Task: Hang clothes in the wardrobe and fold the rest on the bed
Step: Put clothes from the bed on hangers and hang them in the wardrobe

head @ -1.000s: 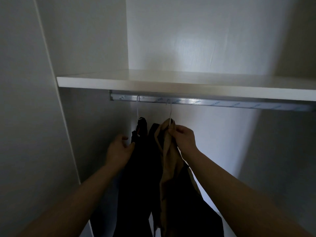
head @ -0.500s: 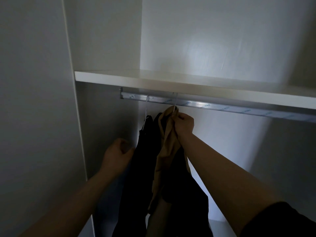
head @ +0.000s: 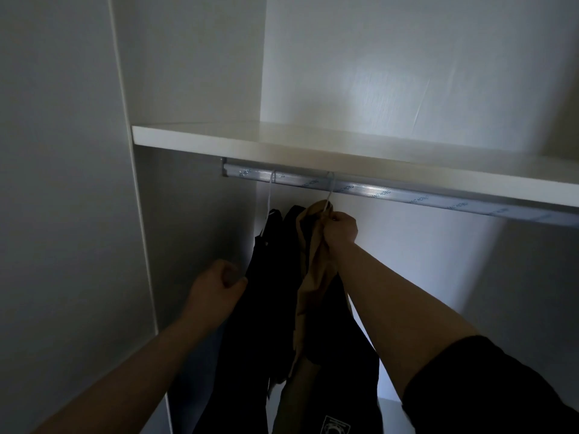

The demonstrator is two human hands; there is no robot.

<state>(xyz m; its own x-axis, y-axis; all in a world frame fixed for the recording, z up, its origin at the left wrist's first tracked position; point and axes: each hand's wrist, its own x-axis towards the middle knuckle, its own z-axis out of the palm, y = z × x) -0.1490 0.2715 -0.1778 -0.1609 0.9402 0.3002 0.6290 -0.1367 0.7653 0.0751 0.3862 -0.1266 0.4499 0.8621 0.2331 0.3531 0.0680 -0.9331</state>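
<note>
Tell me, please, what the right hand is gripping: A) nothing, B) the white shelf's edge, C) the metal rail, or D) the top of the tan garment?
D: the right hand is curled round the top of the tan garment, just below its hanger hook on the rail.
</note>
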